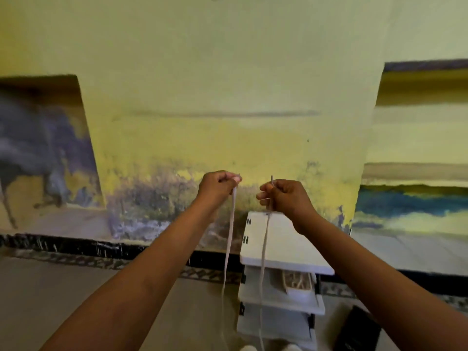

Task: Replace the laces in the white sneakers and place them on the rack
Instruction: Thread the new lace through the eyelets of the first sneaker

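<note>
Left hand [219, 183] and right hand [283, 196] each pinched one end of the long white flat shoelace [229, 239], raised above the white tiered rack [278, 252]; ends should be evened before lacing.

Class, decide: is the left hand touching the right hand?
Apart. The head view shows bare wall between the left hand and right hand.

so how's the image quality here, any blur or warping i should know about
Head view: soft and smeared throughout, worst in the wall niches at the edges; wide-angle bend flares the forearms outward; light is flat, no glare. Left hand, right hand, lace and rack stay readable.
</note>
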`<action>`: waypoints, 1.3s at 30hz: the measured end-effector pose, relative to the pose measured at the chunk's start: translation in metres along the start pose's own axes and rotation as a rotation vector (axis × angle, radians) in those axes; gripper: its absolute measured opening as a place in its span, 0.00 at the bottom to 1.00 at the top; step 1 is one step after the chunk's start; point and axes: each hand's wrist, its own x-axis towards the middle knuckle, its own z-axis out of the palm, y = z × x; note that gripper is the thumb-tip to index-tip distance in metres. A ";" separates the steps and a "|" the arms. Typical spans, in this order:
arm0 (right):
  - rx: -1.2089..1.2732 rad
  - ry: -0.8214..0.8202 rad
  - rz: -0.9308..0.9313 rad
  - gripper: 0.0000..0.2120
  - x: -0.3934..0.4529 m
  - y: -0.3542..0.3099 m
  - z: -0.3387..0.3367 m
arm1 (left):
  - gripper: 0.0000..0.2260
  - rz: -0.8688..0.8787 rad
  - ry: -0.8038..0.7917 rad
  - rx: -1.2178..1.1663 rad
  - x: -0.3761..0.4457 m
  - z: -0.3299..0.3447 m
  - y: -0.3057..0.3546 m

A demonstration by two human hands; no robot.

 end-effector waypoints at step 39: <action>-0.182 0.168 -0.266 0.04 0.025 -0.079 -0.002 | 0.02 0.217 0.042 0.068 0.010 0.007 0.079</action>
